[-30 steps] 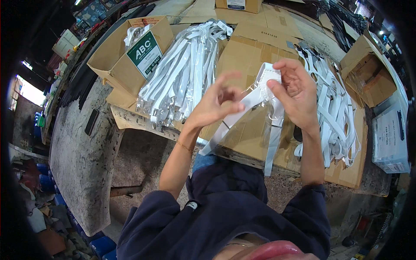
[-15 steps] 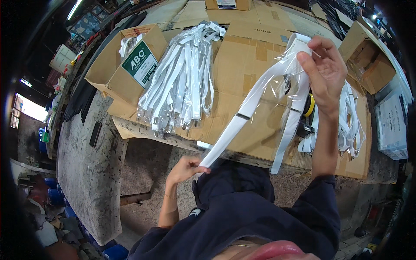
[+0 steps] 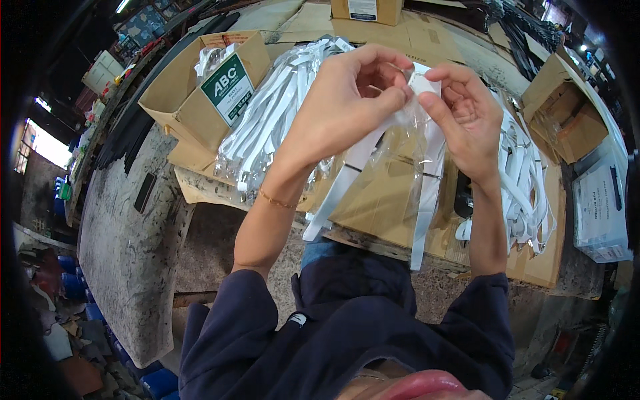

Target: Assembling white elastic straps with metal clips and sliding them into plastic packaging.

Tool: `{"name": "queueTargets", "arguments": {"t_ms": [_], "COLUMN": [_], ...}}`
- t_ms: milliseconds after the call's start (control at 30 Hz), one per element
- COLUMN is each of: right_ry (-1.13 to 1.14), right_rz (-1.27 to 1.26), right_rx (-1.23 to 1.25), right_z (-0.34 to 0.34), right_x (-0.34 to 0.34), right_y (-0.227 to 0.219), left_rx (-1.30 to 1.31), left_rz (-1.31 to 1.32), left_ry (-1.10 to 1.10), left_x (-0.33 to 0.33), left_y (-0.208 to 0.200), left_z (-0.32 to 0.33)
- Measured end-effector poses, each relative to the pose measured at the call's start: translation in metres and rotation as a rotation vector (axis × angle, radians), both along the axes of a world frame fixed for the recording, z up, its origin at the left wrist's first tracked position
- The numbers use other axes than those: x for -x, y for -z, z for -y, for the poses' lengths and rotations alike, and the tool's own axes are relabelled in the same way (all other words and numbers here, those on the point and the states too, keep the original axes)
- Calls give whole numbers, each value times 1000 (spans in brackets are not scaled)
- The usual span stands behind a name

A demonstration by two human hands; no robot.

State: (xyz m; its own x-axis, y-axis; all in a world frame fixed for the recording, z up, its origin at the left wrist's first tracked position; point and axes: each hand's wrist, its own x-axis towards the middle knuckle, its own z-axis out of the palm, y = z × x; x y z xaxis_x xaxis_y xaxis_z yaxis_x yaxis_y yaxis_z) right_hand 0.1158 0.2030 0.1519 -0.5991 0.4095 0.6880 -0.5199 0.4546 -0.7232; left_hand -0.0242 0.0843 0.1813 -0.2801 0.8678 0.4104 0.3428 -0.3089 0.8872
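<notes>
High over the cardboard, both my hands meet at the top of a pair of white suspenders (image 3: 345,185) partly wrapped in clear plastic film (image 3: 393,143). My left hand (image 3: 333,103) has its thumb and fingers pinched together at the top edge. With thumb and fingertips, my right hand (image 3: 467,117) grips the white top piece (image 3: 423,83) from the other side. Two white straps with dark metal slides hang down below. Behind my left wrist lies a thick bundle of white suspenders (image 3: 267,127), while a looser pile of white straps (image 3: 523,173) lies beyond my right forearm.
At the left stands an open cardboard box (image 3: 160,100) with a green-and-white label (image 3: 228,90). Another open box (image 3: 567,110) and a clear plastic bin (image 3: 602,217) are at the right. Flattened cardboard (image 3: 373,213) covers the table. A dark phone (image 3: 145,193) lies on the worn grey surface.
My left hand has let go of the lower strap end and risen to the top, beside my right hand. The right hand has shifted slightly left and down; both strap ends now hang free.
</notes>
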Motion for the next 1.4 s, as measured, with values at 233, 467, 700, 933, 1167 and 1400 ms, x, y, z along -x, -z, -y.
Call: {"name": "queueTargets", "arguments": {"t_ms": [233, 467, 700, 933, 1167, 1400], "right_ry": [42, 181, 219, 176, 168, 149], "right_rz": [-11, -15, 56, 98, 107, 144], "right_rx": [-32, -119, -192, -170, -122, -57], "right_z": [-12, -11, -14, -14, -11, -9], "right_x": [-3, 3, 9, 8, 5, 6], "right_y": [14, 17, 16, 16, 11, 8], "left_rx": [66, 66, -75, -12, 29, 70], "left_rz": [-28, -3, 9, 35, 214, 167], "left_ry": [14, -9, -66, -41, 128, 72], "left_x": [3, 9, 9, 7, 19, 18], "left_y": [9, 17, 26, 26, 28, 26], "left_z": [-12, -15, -24, -18, -20, -22]}}
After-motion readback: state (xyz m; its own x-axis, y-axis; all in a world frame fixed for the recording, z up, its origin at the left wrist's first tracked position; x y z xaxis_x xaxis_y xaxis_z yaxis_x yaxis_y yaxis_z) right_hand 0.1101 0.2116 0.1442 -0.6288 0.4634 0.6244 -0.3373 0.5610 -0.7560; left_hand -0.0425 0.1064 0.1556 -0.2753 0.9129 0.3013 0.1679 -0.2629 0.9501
